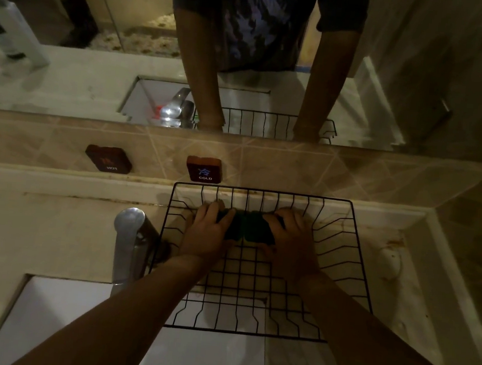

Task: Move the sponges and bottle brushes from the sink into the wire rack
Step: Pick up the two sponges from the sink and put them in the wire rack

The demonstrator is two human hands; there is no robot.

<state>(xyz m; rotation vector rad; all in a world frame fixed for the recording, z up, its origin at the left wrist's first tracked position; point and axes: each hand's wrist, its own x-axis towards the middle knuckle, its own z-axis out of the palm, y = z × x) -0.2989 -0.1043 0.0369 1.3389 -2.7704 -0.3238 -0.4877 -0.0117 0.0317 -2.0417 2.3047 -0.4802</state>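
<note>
Nearest the camera lies the white sink [64, 327], its basin showing bare in the part that can be seen; no sponge or bottle brush is visible there, though the forearms cover much of it. Above it the black wire rack [353, 262] sits on the pale surface [35, 235], its near edge overhanging the basin, likely so that wet things drain back into the sink. Both arms reach over that near edge to the far end of the rack. There the left hand [207, 232] and the right hand [292, 244] each curl around a dark green sponge [247, 227], fingers wrapped over the top and thumbs below, neither one opened in release. The two sponges seem to lie end to end, touching at the middle, so their shared long axis runs left to right, parallel to the rack's back wall; the dim light leaves their edges uncertain. They appear to be pressed low onto the rack floor, probably to seat them flat against the back and leave room for brushes. Beside the rack stands the chrome tap [127, 244], and beyond it the tiled wall with hot and cold buttons [204, 169].
</note>
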